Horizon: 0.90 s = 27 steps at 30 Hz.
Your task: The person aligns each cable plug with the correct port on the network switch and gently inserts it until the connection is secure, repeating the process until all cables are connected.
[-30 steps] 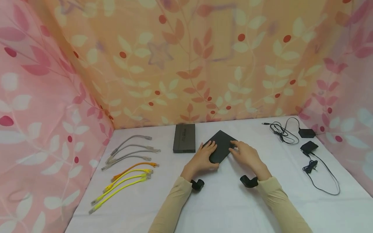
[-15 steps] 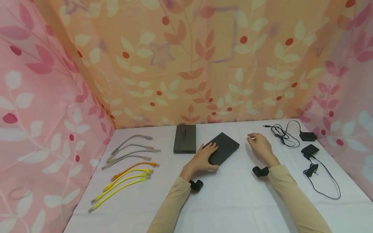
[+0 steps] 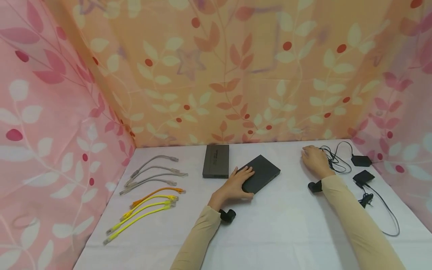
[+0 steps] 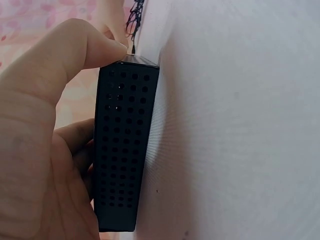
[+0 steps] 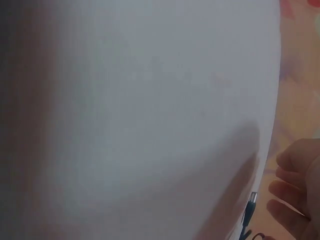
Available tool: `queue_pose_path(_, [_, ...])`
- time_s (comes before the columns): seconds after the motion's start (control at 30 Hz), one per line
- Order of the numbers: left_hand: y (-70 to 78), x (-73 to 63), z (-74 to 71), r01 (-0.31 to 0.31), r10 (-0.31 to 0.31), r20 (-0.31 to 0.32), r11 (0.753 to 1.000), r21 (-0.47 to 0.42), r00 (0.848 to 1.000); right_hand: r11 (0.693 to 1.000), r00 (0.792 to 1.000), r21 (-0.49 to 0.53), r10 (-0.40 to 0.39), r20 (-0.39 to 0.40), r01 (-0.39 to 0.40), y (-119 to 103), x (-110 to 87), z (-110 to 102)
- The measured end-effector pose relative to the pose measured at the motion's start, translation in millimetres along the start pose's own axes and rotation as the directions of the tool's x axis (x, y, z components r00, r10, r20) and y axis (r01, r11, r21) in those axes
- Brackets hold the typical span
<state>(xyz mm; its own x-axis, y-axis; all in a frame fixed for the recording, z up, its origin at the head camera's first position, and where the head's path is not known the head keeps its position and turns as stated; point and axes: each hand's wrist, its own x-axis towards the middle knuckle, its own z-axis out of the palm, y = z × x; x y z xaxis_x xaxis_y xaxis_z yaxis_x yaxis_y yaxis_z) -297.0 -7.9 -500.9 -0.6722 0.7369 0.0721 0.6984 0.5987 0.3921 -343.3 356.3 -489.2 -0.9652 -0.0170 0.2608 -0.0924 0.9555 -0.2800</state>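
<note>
A black network switch lies askew on the white cloth, its vented side facing the left wrist camera. My left hand holds it by the near left part, fingers spread over the top and thumb bent against a front corner. To the right, my right hand hovers beside the looped cord of a black power adapter and hides part of that cord. Its fingers are loosely bent with nothing between them. The cord's barrel plug shows just beside the fingertips in the right wrist view.
Another dark switch sits at the back, left of the held one. Several grey, orange and yellow network cables lie at left. A second power adapter with its cord is at right. Patterned curtains enclose the table.
My right hand has left the switch's right edge and moved right to the adapter cord. My left hand has stayed on the switch, which lies in about the same place.
</note>
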Motion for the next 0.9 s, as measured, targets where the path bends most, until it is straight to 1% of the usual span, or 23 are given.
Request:
queue_pose_path(0.1, [0.6,-0.4,-0.6,-0.002,0.002,0.003,1.0,-0.006,1.0,0.996,1.0,-0.083,-0.031,-0.003,0.031,8,5.2,-3])
queue_pose_path(0.2, [1.6,-0.8,-2.6,-0.001,0.001,0.011,1.0,-0.014,1.0,0.988,0.999,-0.151,-0.028,0.019,0.031,15,10.2,-5])
queue_pose_path(0.3, [2.0,-1.3,-4.4,0.004,-0.004,0.016,1.0,-0.021,1.0,0.984,0.998,-0.178,0.012,0.069,0.0,21,13.8,-5])
queue_pose_path(0.4, [1.7,-1.4,-4.9,0.004,-0.004,0.017,1.0,-0.029,1.0,0.984,0.991,-0.174,0.051,0.122,-0.029,26,14.5,-5])
queue_pose_path(0.5, [1.2,-0.9,-4.0,0.001,0.0,0.016,1.0,-0.023,1.0,0.985,0.987,-0.17,0.066,0.148,-0.04,29,13.7,-6])
queue_pose_path(0.6, [0.6,-0.2,-2.8,0.0,0.0,0.015,1.0,-0.017,1.0,0.983,0.99,-0.183,0.054,0.133,-0.029,27,13.5,-9])
queue_pose_path(0.73, [-0.1,0.4,-2.0,0.003,-0.003,0.015,1.0,-0.011,1.0,0.98,0.996,-0.201,0.031,0.083,-0.014,23,15.4,-11])
queue_pose_path(0.9, [-2.2,0.2,-1.8,0.001,-0.001,0.013,1.0,-0.007,1.0,0.983,0.998,-0.186,0.017,0.056,-0.007,22,18.4,-11])
